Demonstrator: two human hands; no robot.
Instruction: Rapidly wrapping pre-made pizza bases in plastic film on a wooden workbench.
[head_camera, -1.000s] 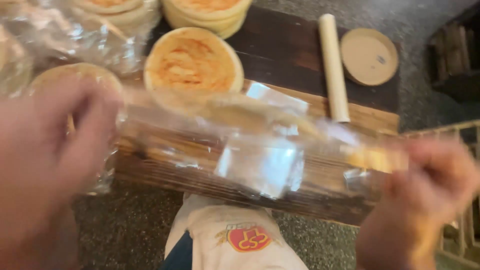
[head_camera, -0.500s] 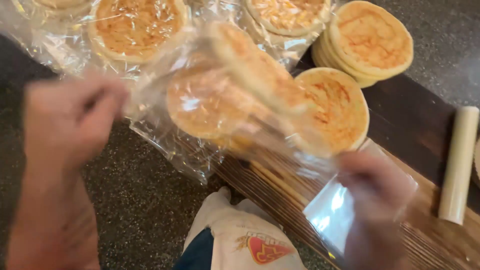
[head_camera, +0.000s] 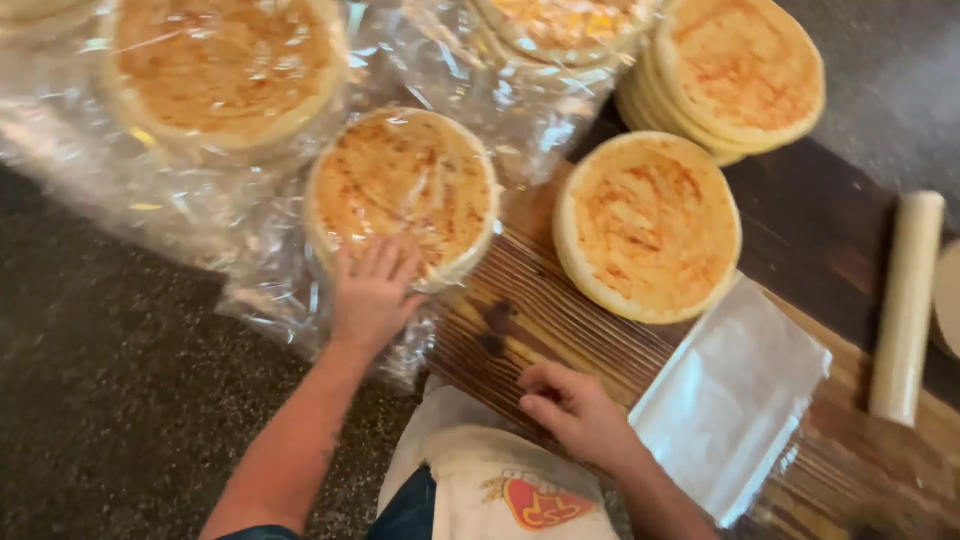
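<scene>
1. Wrapped flatbread (head_camera: 400, 190), round and golden in clear plastic, lay partly on the dark floor and partly on the edge of the wooden worktop (head_camera: 520, 320).
2. The left hand (head_camera: 372, 295) rested flat on the near edge of that wrapped flatbread, with its fingers (head_camera: 385, 262) spread open and gripping nothing.
3. The right hand (head_camera: 575, 415) lay on the wooden worktop, near its front edge. Its fingers (head_camera: 545, 385) were loosely curled and held nothing.
4. A pile of clear plastic bags (head_camera: 730, 395) lay just beside the right hand, on the worktop.
5. A bare flatbread (head_camera: 648, 225) sat on the worktop, just beside the wrapped one and touching the bags.
6. A stack of bare flatbreads (head_camera: 735, 75) stood behind it, at the far side.
7. Two more wrapped flatbreads lay farther back, a big one (head_camera: 225, 70) on the left and another (head_camera: 560, 25) at the top edge.
8. A pale rolling pin (head_camera: 907, 305) lay on the worktop, well apart from both hands, on the right.
9. A white cloth with a red patch (head_camera: 500, 485) showed at the bottom, between the arms.
</scene>
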